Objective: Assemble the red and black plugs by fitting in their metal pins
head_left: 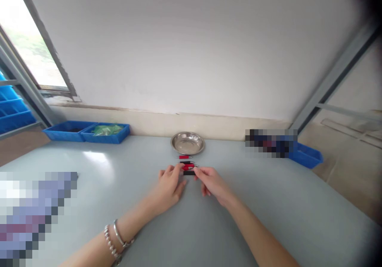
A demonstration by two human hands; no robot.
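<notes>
Several pens lie roughly parallel in a column in the middle of the table. Farthest is a red pen (184, 157), then a black pen (187, 162), another red pen (189, 166) and, nearest me, a black pen (188, 173). My right hand (215, 185) pinches the right end of that nearest black pen between thumb and fingertips. My left hand (170, 185) rests at the pens' left ends, thumb apart from the fingers. Its index fingertip is at the nearer red pen; whether it presses on it I cannot tell. A shallow steel dish (188, 152) sits just beyond the pens.
Two blue trays stand at the back left, one (119, 138) with green plastic in it, the other (59, 135) with something dark. Another blue tray (310, 157) is at the back right, beside a blurred-out patch. A wall (191, 60) rises behind the grey table (191, 235).
</notes>
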